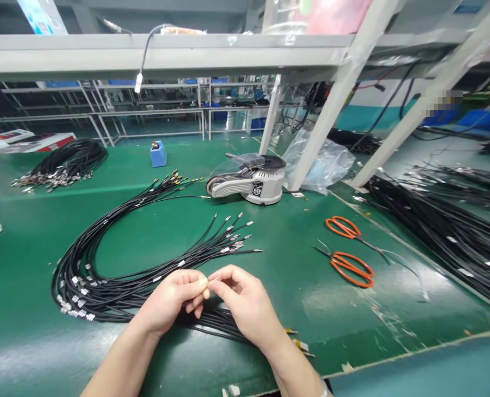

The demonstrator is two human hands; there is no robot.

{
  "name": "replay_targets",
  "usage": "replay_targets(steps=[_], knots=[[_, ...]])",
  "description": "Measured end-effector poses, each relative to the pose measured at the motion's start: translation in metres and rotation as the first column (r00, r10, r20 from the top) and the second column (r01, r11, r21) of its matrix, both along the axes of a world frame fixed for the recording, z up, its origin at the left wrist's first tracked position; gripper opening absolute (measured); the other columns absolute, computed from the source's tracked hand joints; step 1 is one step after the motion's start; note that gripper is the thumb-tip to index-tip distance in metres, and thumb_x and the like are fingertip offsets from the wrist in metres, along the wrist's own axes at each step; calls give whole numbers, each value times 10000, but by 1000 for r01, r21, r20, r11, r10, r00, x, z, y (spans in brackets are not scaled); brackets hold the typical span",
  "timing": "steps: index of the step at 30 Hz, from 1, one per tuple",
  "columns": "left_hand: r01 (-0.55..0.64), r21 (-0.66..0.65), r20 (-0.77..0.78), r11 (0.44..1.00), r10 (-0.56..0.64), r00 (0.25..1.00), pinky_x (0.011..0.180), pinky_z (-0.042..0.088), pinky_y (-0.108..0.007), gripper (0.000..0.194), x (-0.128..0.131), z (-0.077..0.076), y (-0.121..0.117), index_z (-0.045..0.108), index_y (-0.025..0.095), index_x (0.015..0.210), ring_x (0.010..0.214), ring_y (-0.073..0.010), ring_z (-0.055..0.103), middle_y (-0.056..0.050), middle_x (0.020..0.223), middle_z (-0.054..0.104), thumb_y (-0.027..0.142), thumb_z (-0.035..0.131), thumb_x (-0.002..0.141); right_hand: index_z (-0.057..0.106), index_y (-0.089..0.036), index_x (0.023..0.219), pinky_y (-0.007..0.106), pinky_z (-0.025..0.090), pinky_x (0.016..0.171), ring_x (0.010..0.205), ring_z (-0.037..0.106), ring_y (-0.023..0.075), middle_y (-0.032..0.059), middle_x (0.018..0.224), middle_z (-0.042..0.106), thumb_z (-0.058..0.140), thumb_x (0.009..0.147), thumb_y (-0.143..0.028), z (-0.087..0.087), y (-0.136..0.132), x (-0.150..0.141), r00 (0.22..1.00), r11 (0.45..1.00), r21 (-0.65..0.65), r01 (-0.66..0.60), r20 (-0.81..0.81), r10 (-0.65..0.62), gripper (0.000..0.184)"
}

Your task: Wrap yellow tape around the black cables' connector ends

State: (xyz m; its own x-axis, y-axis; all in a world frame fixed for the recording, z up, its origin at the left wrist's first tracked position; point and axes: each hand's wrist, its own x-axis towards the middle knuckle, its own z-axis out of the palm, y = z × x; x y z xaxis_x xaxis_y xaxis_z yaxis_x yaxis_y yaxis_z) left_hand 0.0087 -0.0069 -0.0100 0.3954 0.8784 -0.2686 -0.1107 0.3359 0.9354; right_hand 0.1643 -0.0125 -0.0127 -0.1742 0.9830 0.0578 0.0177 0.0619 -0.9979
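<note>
My left hand (pixel 182 292) and my right hand (pixel 245 298) meet fingertip to fingertip above the green bench. Both are closed in a pinch around something small; only a thin, pale sliver shows between them, too small to name. Directly beneath lies a bundle of black cables (pixel 133 300), bent in a wide U to the left. White labels wrap many of the cables. Their metal-tipped ends (pixel 236 242) fan out just beyond my fingers. Part of the bundle is hidden under my hands, and yellow-wrapped ends (pixel 300 345) emerge by my right wrist.
Two orange-handled scissors (pixel 352 269) lie to the right. A grey tape dispenser (pixel 265 184) stands ahead, near a clear plastic bag (pixel 327 162) and slanting white posts (pixel 339 94). More black cables (pixel 73 160) lie far left and right. A blue holder (pixel 158 154) stands behind.
</note>
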Motion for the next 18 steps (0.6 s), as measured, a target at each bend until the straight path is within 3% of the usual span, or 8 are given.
replay_targets(steps=[6, 11, 14, 16, 18], knots=[[133, 56, -133, 990, -125, 983, 468, 336, -200, 381, -2, -2, -1, 566, 150, 608, 426, -73, 401, 53, 472, 442, 504, 640, 727, 705, -205, 697, 261, 487, 711, 711, 638, 163, 9, 728, 700, 616, 791, -158, 0, -12, 9, 976, 976, 217, -1, 214, -47, 137], [284, 98, -415, 954, -220, 883, 542, 392, -231, 305, 5, 8, -10, 612, 157, 661, 517, -112, 477, 24, 540, 505, 418, 551, 807, 730, -260, 895, 280, 501, 752, 797, 667, 189, 24, 863, 733, 505, 882, -177, -5, -27, 32, 916, 950, 263, -167, 398, 51, 240], [417, 291, -672, 861, -127, 730, 721, 423, -271, 246, 16, 23, -21, 686, 196, 720, 735, -163, 559, -23, 730, 631, 308, 511, 851, 703, -281, 1028, 296, 523, 758, 844, 676, 215, 41, 929, 736, 478, 893, -196, -10, -38, 61, 867, 934, 256, -250, 488, 98, 276], [480, 377, -744, 793, -50, 667, 798, 418, -279, 204, 22, 32, -24, 711, 249, 882, 855, -182, 576, -27, 871, 675, 286, 511, 864, 706, -278, 1018, 285, 536, 761, 840, 684, 215, 43, 928, 738, 490, 888, -218, -15, -45, 86, 877, 956, 245, -164, 479, 28, 259], [492, 425, -766, 760, 12, 643, 814, 427, -274, 215, 27, 34, -19, 686, 281, 1000, 886, -181, 589, -19, 937, 688, 295, 515, 871, 715, -280, 984, 267, 548, 755, 829, 692, 212, 43, 922, 741, 517, 876, -260, -20, -51, 112, 883, 973, 230, -27, 461, -85, 226]])
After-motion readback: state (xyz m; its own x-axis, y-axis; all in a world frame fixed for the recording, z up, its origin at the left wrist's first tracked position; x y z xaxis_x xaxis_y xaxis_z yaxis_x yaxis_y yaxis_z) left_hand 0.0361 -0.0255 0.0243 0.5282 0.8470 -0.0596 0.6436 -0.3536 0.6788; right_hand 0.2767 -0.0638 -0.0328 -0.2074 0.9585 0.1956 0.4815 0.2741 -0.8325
